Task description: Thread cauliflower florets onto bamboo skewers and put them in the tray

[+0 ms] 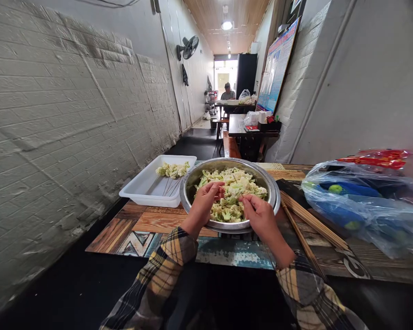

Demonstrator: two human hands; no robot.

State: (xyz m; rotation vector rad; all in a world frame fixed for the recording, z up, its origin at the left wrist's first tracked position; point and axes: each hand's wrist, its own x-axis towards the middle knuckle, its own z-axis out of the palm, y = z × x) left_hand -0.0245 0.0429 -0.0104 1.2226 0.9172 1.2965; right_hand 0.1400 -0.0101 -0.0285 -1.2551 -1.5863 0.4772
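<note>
A steel bowl (274, 195) heaped with pale green cauliflower pieces (237, 185) stands on the patterned table right in front of me. My left hand (206, 201) reaches over the bowl's near rim, fingers pinched on a cauliflower piece (219, 189). My right hand (259, 213) is beside it, fingers closed on a thin bamboo skewer (241, 198) that points toward the left hand. Both sleeves are plaid.
A white plastic tray (144, 185) left of the bowl holds a few skewered cauliflower pieces (173, 170). A bundle of bamboo skewers (311, 222) lies right of the bowl, beside a plastic bag (365, 206). A brick wall runs along the left. A person sits at a far table (228, 93).
</note>
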